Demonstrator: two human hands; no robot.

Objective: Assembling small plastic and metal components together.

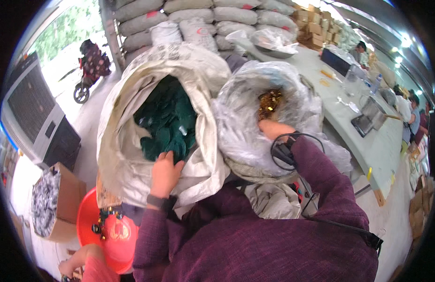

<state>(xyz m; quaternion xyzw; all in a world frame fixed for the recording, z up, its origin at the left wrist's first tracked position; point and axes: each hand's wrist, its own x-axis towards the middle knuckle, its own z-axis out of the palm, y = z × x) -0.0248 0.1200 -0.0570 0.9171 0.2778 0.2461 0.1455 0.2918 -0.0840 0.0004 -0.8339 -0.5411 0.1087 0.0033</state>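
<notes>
My left hand (165,175) is at the near edge of the woven sack (112,136), fingers close together and bent over the dark green pieces (168,115); whether they pinch any, I cannot tell. The green pieces lie inside the sack, filling its open mouth from the far edge to the near one. My right hand (275,129) reaches over the near edge of the clear plastic bag (234,120), just beside the sack. Its fingertips are hidden at the shiny gold pieces (269,104), so I cannot tell whether they are spread or pressed together. The gold pieces sit down inside the bag.

To the right stands a long table (379,148), with a metal container (373,113) near its right edge. At lower left, a red basin (116,256) holds small shiny bits near its far edge, and another person's hand (66,268) shows beside it.
</notes>
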